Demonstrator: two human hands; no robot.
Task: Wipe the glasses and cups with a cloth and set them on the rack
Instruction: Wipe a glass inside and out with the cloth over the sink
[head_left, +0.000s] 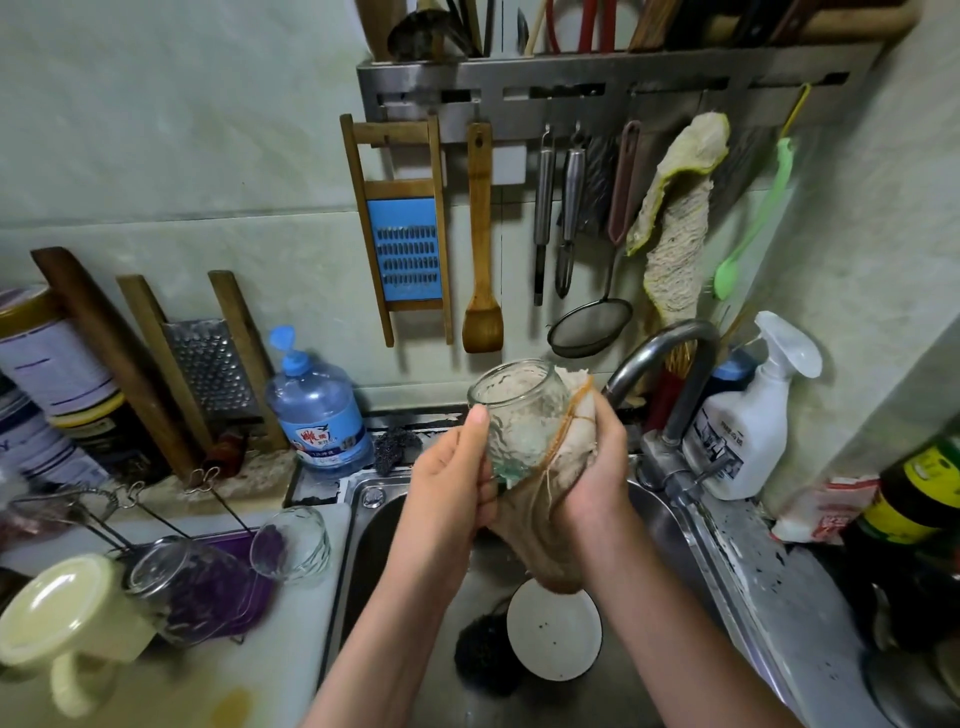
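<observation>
Over the sink I hold a clear glass jar (519, 415) tilted, its mouth toward the wall. My left hand (457, 478) grips its left side, thumb up near the rim. My right hand (597, 467) presses a beige cloth (545, 535) round the jar's right side and base; the cloth hangs down below both hands. On the counter at left a wire rack (104, 514) over a purple mat carries an upturned glass (291, 543), a second glass on its side (171, 577) and an upside-down cream mug (67, 618).
The steel sink (374, 519) holds a white bowl (553, 629) and a dark scrubber (483, 660). A tap (670, 374) arches just right of my hands, with a spray bottle (748, 426) behind it. A blue water bottle (317, 405) stands at the sink's back left. Utensils hang on the wall.
</observation>
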